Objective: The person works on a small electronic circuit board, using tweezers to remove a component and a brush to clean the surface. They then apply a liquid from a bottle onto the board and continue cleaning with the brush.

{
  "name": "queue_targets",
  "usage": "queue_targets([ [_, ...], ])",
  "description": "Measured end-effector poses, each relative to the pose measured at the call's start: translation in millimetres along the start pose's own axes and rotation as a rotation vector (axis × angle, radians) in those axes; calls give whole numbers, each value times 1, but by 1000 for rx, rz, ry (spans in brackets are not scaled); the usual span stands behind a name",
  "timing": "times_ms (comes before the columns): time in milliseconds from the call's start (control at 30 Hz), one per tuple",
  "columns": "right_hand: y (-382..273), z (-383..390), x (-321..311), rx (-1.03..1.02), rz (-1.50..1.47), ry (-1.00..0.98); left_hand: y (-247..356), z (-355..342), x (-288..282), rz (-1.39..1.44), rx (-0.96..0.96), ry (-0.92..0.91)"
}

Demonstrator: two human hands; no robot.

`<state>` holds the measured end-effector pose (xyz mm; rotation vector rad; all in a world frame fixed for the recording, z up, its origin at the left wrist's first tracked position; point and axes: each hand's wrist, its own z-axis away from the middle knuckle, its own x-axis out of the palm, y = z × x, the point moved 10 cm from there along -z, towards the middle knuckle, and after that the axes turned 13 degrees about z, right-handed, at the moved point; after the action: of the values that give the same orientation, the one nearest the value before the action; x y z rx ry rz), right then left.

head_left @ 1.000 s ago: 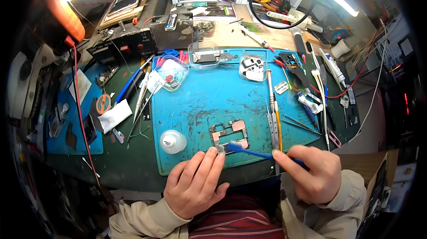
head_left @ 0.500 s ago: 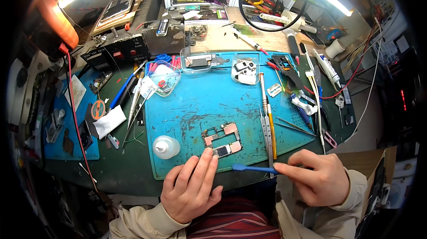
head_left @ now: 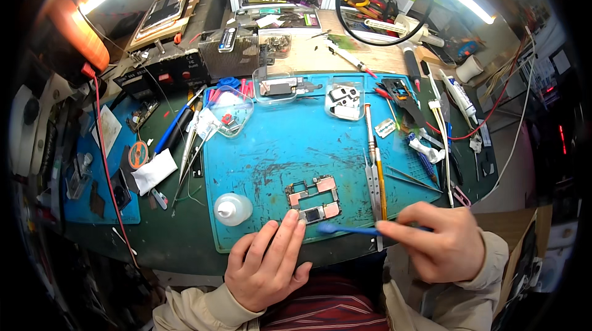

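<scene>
A small phone circuit board [head_left: 327, 184] with a rectangular cut-out and copper-coloured patches lies on the blue work mat [head_left: 277, 146]. My left hand [head_left: 264, 266] lies with its fingers stretched out, fingertips resting on the board's near left corner. Pinched between thumb and fingers of my right hand [head_left: 441, 241] is a blue brush [head_left: 348, 230] like a toothbrush. Its head is held level, just right of my left fingertips and close to the board's near edge; whether it touches the board I cannot tell. Left of the board stands a white squeeze bottle [head_left: 233, 209] with a nozzle.
Tweezers [head_left: 372, 183] and a yellow-handled tool [head_left: 381, 192] lie right of the board. Clear trays with small parts [head_left: 344, 98] line the mat's far edge. A white tissue [head_left: 154, 171] and more tools lie left; a red cable [head_left: 102, 158] hangs there.
The brush head has moved slightly left and up, nearer the board. My left hand keeps its place on the board. The whole view has shifted a little.
</scene>
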<state>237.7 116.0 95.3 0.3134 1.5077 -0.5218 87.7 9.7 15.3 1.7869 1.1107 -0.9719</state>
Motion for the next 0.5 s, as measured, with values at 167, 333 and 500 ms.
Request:
queue_targets([
  [167, -12, -9, 12, -13, 64, 53, 1, -4, 2, 5, 17, -9],
  [333, -8, -2, -9, -2, 33, 194, 0, -1, 1, -44, -20, -22],
  [500, 4, 10, -12, 62, 128, 70, -1, -1, 1, -56, -29, -36],
])
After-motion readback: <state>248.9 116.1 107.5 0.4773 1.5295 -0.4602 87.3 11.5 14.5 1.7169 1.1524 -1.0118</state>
